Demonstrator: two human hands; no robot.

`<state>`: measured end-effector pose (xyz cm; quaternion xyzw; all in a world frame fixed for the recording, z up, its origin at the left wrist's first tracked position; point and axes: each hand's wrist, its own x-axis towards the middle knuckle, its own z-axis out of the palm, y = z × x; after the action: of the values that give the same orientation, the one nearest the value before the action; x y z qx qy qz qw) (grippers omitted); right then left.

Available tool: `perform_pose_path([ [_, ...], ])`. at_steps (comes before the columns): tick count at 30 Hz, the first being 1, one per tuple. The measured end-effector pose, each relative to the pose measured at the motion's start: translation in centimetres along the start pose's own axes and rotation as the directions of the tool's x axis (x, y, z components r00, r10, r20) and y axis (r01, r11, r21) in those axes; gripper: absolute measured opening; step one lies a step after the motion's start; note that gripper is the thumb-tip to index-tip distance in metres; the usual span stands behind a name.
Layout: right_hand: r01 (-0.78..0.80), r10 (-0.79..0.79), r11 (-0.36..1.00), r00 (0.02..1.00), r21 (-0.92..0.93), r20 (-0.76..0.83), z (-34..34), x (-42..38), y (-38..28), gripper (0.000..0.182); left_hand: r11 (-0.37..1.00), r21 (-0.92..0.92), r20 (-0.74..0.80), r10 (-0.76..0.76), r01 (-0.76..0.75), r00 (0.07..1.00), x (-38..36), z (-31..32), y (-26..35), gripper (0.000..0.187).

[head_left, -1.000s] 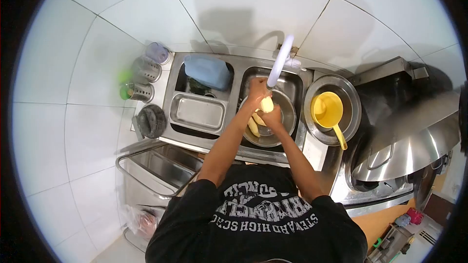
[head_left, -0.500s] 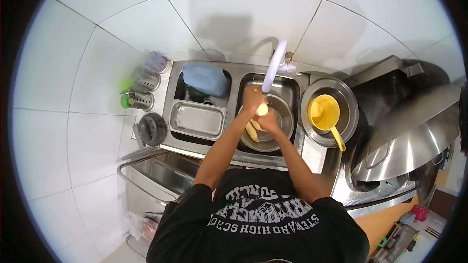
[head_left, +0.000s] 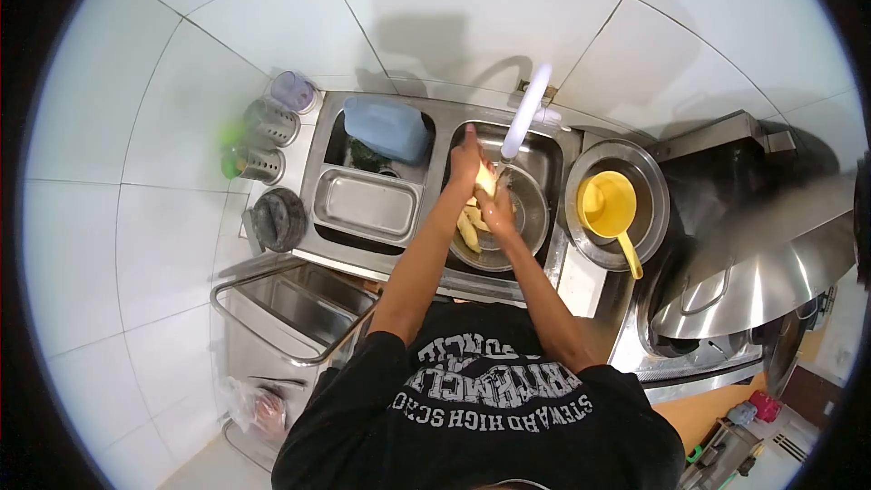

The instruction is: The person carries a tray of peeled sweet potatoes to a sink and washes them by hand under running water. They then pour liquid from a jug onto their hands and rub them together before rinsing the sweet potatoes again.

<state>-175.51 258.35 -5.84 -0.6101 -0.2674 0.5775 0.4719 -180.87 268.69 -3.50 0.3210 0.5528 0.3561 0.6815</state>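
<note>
Over the right sink basin point(head_left: 553, 186), my left hand point(head_left: 465, 166) is closed around a pale yellow, peeled-looking piece of food point(head_left: 486, 183). My right hand point(head_left: 496, 210) grips the same piece from below and to the right. Water from the white faucet point(head_left: 529, 113) splashes beside the hands. Below them a round metal bowl point(head_left: 537, 227) sits in the basin. Long yellow pieces point(head_left: 468, 232) of the same look lie in it, partly covered by my hands and wrists.
Right of the sink, a yellow dipper point(head_left: 621, 204) rests in a metal basin point(head_left: 663, 218). A large steel lid point(head_left: 762, 290) stands over the stove. On the left are a blue jug point(head_left: 386, 130), a steel tray point(head_left: 363, 204) and a stone mortar point(head_left: 278, 220).
My hands have shifted; the left is turned with its thumb up, and more of the pale yellow piece's length shows. Water now splashes right of the hands. The view has tilted slightly.
</note>
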Motion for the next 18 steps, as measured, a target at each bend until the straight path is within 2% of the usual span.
perform_pose_path([
  [1, 0.328, -0.355, 0.924, 0.927, -0.198, -0.121, 0.7, -0.1, 1.1, 0.037, 0.997, -0.056, 0.072, -0.042, 0.046, 0.996, 0.4, -0.5, 0.2, 0.050],
  [2, 0.573, -0.677, 0.706, 0.719, -0.417, -0.158, 1.2, -0.7, 0.9, 0.043, 0.997, -0.055, 0.073, -0.043, 0.047, 0.996, 0.4, -0.6, 0.0, 0.050],
  [3, 0.470, -0.560, 0.771, 0.822, -0.430, -0.104, 0.6, -1.5, 0.2, 0.046, 0.966, -0.249, 0.135, -0.042, 0.075, 0.990, 0.3, -0.7, -0.2, 0.044],
  [4, 0.470, -0.559, 0.772, 0.822, -0.428, -0.107, 0.3, -1.5, -0.2, 0.046, 0.897, -0.428, 0.196, -0.030, 0.113, 0.980, 0.1, -0.8, -0.5, 0.039],
  [5, 0.519, -0.623, 0.714, 0.778, -0.470, -0.087, 0.0, -1.2, -0.4, 0.047, 0.899, -0.422, 0.197, -0.033, 0.116, 0.980, -0.1, -0.7, -1.0, 0.039],
  [6, 0.566, -0.684, 0.649, 0.727, -0.509, -0.063, -0.4, -0.6, -0.7, 0.047, 0.926, -0.378, 0.163, 0.075, -0.008, 0.984, -0.4, -0.2, -1.5, 0.031],
  [7, 0.507, -0.579, 0.777, 0.808, -0.373, -0.110, -0.8, 0.2, -0.2, 0.047, 0.935, -0.329, 0.135, 0.183, -0.130, 0.974, -0.6, 0.4, -2.1, 0.024],
  [8, 0.505, -0.578, 0.779, 0.807, -0.371, -0.116, -1.1, 0.6, -1.0, 0.047, 0.937, -0.325, 0.139, 0.180, -0.127, 0.974, -0.3, 0.8, -3.3, 0.024],
  [10, 0.370, -0.370, 0.923, 0.929, 0.104, -0.020, -1.8, 1.6, -3.3, 0.051, 0.926, -0.352, 0.080, 0.174, -0.135, 0.981, 0.0, 1.1, -6.2, 0.015],
  [11, 0.264, -0.278, 0.957, 0.953, 0.119, 0.119, -3.4, 5.8, 1.4, 0.052, 0.953, -0.258, 0.053, 0.178, -0.159, 0.983, -0.7, 0.6, -6.1, 0.018],
  [12, 0.272, -0.287, 0.953, 0.952, 0.133, 0.110, -2.6, 4.9, 0.1, 0.052, 0.956, -0.244, 0.062, 0.184, -0.164, 0.981, -0.6, -0.2, -5.5, 0.018],
  [14, 0.278, -0.270, 0.955, 0.959, -0.107, 0.083, -1.2, 1.8, -1.8, 0.048, 0.964, 0.056, 0.139, 0.250, -0.260, 0.958, -0.2, -1.4, -4.2, 0.025],
  [15, 0.461, -0.492, 0.851, 0.867, -0.251, -0.078, 0.0, 2.2, -0.2, 0.040, 0.902, -0.431, 0.089, -0.001, 0.040, 0.996, 1.3, -1.4, -4.1, 0.028],
  [16, 0.469, -0.500, 0.849, 0.863, -0.245, -0.081, -0.1, 2.3, 1.3, 0.040, 0.905, -0.425, 0.092, 0.007, 0.033, 0.996, 2.5, -1.9, -4.4, 0.028],
  [18, 0.466, -0.447, 0.869, 0.883, 0.168, -0.142, 1.5, -1.7, -3.1, 0.034, 0.678, -0.716, 0.043, -0.196, 0.167, 0.980, 2.3, -2.5, -3.3, 0.030],
])
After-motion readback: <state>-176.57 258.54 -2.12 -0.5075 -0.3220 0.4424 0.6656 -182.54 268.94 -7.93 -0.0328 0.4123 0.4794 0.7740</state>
